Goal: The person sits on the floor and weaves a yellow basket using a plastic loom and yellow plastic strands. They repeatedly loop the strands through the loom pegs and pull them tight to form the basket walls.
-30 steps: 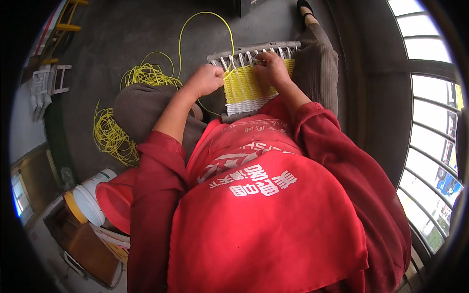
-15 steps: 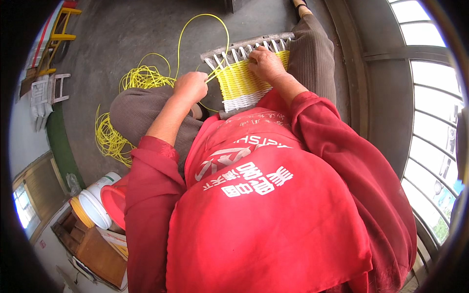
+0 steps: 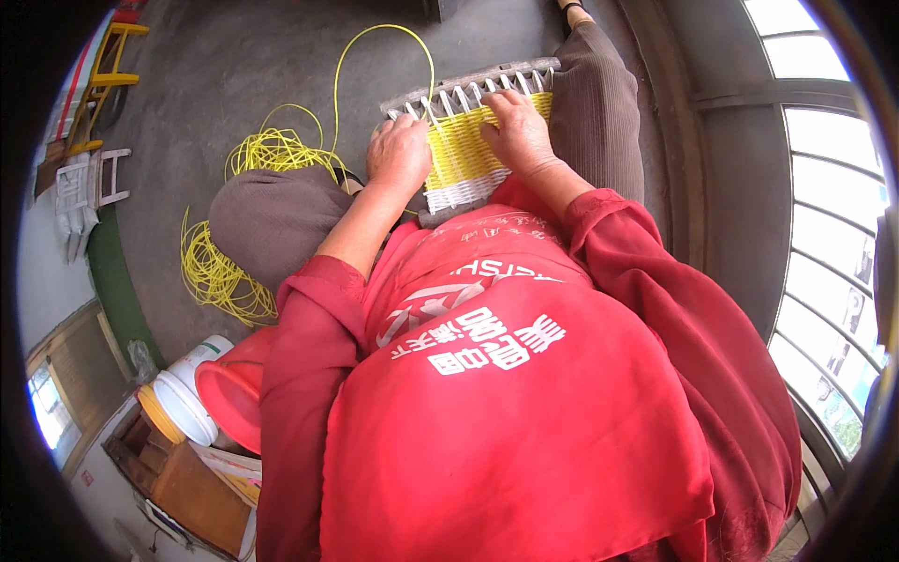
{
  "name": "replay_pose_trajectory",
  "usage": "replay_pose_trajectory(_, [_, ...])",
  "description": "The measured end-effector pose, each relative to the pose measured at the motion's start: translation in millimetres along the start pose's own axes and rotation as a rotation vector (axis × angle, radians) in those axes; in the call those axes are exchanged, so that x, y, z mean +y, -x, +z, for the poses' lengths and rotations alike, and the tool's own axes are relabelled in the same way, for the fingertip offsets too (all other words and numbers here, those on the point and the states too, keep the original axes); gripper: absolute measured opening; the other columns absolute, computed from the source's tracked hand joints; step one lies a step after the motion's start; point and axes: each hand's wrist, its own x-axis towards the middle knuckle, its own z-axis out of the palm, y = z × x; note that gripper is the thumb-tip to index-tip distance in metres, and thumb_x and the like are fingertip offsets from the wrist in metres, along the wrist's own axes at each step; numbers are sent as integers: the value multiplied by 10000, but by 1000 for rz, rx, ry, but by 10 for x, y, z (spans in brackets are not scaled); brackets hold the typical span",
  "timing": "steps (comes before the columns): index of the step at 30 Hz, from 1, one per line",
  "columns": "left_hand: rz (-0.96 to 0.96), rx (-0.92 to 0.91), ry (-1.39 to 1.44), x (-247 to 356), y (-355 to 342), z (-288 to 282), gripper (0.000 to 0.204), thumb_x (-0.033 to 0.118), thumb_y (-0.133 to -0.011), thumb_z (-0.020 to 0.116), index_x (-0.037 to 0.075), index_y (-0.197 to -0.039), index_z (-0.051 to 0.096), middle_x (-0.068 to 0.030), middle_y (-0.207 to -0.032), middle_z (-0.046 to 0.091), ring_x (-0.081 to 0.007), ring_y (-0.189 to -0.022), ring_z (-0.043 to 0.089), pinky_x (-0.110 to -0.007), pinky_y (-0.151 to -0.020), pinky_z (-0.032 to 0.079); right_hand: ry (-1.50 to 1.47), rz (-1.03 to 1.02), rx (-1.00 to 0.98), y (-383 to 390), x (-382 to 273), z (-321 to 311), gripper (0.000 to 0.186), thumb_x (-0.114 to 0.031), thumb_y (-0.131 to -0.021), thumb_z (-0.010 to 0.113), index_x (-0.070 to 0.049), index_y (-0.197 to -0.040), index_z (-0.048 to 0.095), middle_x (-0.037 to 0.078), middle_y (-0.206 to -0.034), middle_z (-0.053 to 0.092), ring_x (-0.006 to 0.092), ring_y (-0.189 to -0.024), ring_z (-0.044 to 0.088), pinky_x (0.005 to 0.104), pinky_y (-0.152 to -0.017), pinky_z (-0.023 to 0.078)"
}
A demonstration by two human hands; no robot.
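Note:
A small woven seat (image 3: 459, 155), yellow over most of its width with a white band near me, is strung on white cords between grey bars. At its left edge lies my left hand (image 3: 400, 155), its fingers curled; whatever is under the fingertips is hidden. My right hand (image 3: 521, 136) rests over the upper right of the weave, thumb and forefinger apart, touching near the white cords (image 3: 461, 96). From the far bar (image 3: 468, 86) side, a thin yellow cord (image 3: 384, 28) arches in a tall loop and comes down into the weave beside my left hand.
Loose coils of yellow cord (image 3: 272, 155) lie on the floor beyond my left knee (image 3: 272, 220), with another tangle (image 3: 217, 272) beside it. Buckets (image 3: 183, 403), a red basin (image 3: 229, 398) and a wooden box (image 3: 197, 496) stand at lower left. A barred window (image 3: 829, 234) is on the right.
My left hand has moved right, from pulling the yellow cord out to the side onto the seat's left edge. The fingers of my right hand have spread, staying near the same place.

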Motion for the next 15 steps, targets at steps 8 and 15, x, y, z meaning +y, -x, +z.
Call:
replay_pose_trajectory(8, [-273,-211,112,-40,-118,-21,134,115,-776,498,96,-836,616,-110,-900,633,-340,-841,612,-455,-697,477,-49,-153,-197,-59,-161,334,434,-138,-689,632,-57,-1109,556,149,-1075,570,344,-994,537,401,-910,412])
replay_pose_trajectory(15, [-341,-92,96,-269,-235,20,118,126,-771,505,91,-775,617,-108,-893,637,-353,-818,608,-460,-688,475,173,-79,-386,-32,-277,322,444,-257,-759,577,-63,-1156,540,127,-1223,490,287,-1108,475,404,-933,395])
